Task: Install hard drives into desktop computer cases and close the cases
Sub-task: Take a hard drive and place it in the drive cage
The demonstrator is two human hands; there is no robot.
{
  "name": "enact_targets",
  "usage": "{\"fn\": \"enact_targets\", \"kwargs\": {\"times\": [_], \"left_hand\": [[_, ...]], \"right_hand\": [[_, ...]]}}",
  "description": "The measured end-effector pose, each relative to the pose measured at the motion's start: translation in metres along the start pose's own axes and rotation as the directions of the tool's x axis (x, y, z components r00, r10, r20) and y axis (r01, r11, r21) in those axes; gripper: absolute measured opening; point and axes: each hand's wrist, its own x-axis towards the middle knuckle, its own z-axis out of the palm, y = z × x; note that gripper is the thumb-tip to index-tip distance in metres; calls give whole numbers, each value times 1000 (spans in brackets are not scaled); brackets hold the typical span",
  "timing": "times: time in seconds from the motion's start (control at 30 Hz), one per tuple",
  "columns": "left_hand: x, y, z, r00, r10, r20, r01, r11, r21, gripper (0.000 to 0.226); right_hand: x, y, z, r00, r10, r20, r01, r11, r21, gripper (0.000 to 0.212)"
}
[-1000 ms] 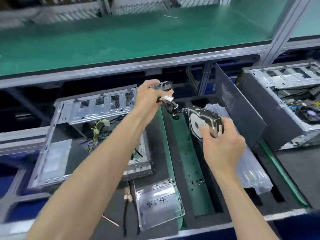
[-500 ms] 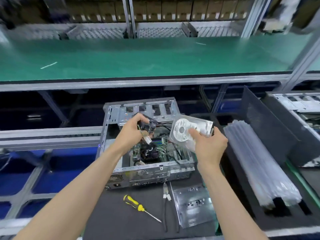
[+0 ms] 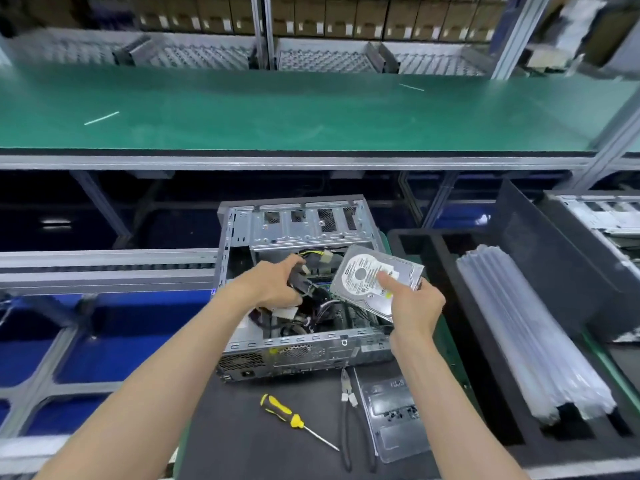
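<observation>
Open silver desktop case: bare sheet metal, dull galvanised sheen, perforated vents. Silver hard drive: brushed metal shell, glossy white paper label. Yellow-and-black screwdriver at 6 o'clock of case: glossy plastic handle, thin polished steel shaft. Black-handled pliers: matt rubbery grips. Clear blister tray: shiny transparent plastic. Dark work surface: matt, smooth mat. Clear ribbed air-cushion wrap at 3 o'clock: translucent glossy film. Green conveyor belt at 12 o'clock: smooth, faint sheen.
</observation>
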Motion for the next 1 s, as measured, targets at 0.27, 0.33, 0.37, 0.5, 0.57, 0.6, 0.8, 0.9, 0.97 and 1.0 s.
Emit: {"fn": "enact_targets", "kwargs": {"times": [0.27,0.33,0.37,0.5,0.57,0.6,0.8,0.9,0.97,1.0], "left_hand": [[7,57,-5,911,97,-401,-169,975,-147,28],[13,72,12,895,21,-445,-187,924,-334,19],[19,77,18,907,-31,-421,-171,885,-433,24],[38,87,17,982,-175,-76,6,429,-904,49],[45,85,13,992,-128,20,53,252,-966,44],[47,83,15,991,-128,30,58,224,-973,36],[53,71,29,956,-293,12,20,24,-1000,3],[57,57,27,956,-295,1,-17,-60,-998,3],[58,46,25,955,-295,-2,-28,-84,-996,12],[59,42,23,954,-300,-5,-31,-80,-996,17]], "right_hand": [[12,-1,12,999,-42,-1,42,999,27,20],[12,2,16,992,-122,-8,122,992,-18,21],[12,3,18,976,-218,-3,216,973,-85,24],[12,15,21,695,-690,203,674,525,-520,23],[16,21,18,477,-791,383,791,196,-580,24],[19,24,16,392,-800,454,813,71,-577,29],[28,23,18,241,-701,671,887,-122,-445,55],[29,15,14,453,-575,681,875,143,-461,81],[31,9,9,627,-447,639,768,496,-406,88],[32,7,8,707,-380,596,659,660,-361,87]]}}
